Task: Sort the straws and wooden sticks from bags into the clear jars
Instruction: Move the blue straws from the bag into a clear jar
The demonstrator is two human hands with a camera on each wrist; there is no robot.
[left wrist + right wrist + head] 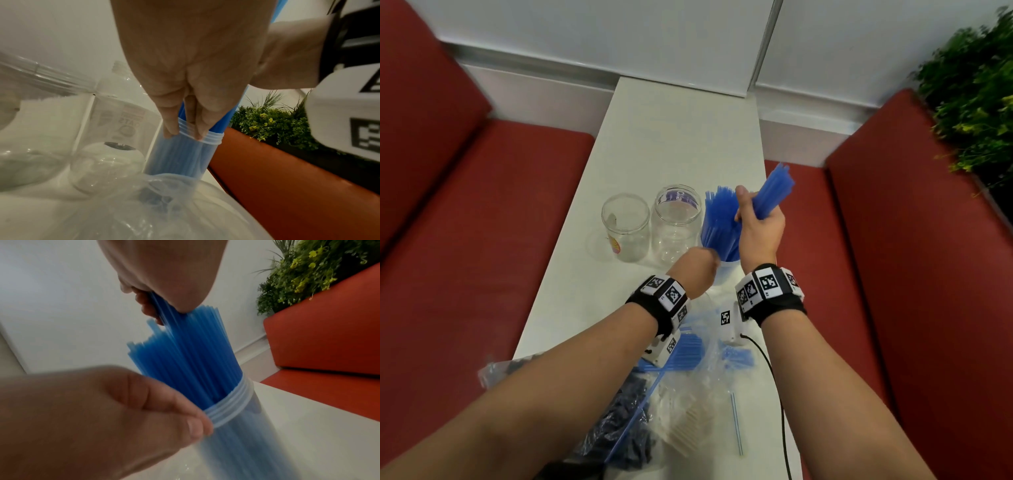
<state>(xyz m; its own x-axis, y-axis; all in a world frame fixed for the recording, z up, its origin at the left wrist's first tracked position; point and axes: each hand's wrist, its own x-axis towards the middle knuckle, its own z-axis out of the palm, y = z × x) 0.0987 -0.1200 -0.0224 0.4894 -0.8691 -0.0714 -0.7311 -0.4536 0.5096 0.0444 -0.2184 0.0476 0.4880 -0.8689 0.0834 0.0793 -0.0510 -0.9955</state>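
On the white table (pixel 671 137) stands a clear jar (pixel 726 274) filled with light blue straws (pixel 719 222). My left hand (pixel 700 265) pinches the jar's threaded rim (pixel 230 408), fingers inside and thumb outside. My right hand (pixel 753 219) grips a bundle of blue straws (pixel 774 192) above the jar, tilted to the right, lower ends among the straws in the jar. In the left wrist view my fingers (pixel 170 128) lie on the jar (pixel 185 154). In the right wrist view my right hand (pixel 150 305) clasps the straw tops (pixel 185 345).
Two empty clear jars (pixel 625 226) (pixel 676 222) stand left of the straw jar. Near me lie plastic bags with dark blue straws (pixel 619 421), wooden sticks (pixel 688 428) and blue straws (pixel 688 349), plus one loose straw (pixel 736 425). Red benches (pixel 893 308) flank the table.
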